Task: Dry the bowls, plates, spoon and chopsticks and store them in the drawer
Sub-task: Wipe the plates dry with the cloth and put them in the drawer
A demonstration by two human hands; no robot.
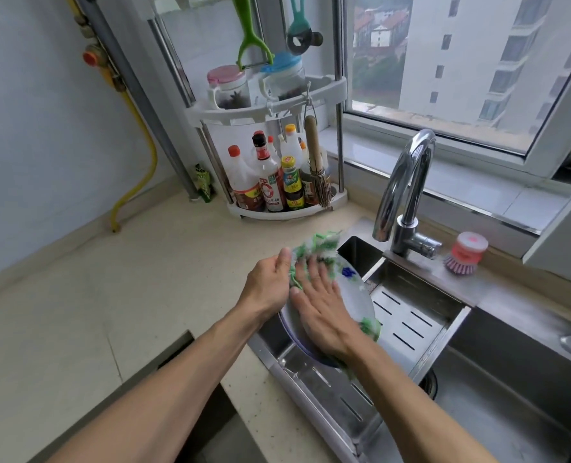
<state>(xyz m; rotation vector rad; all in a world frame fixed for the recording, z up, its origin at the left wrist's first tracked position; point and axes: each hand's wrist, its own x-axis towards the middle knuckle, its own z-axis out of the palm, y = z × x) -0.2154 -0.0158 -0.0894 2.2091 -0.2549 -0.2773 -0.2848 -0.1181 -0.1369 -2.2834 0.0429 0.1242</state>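
A white plate (356,292) with a blue and green pattern is held tilted above the left end of the sink. My left hand (269,282) grips its left rim, fingers hidden behind it. My right hand (324,307) lies flat on the plate's face, pressing a green-and-white cloth (314,243) against it. The cloth sticks out above the plate and again below my right wrist. No other bowls, spoon or chopsticks can be seen.
A steel drain tray (411,315) sits in the sink (511,396) under the plate. The tap (407,195) stands behind it, a pink dish brush (466,253) to its right. A corner rack (277,182) holds sauce bottles. An open drawer gap (210,412) shows below the beige counter (127,295).
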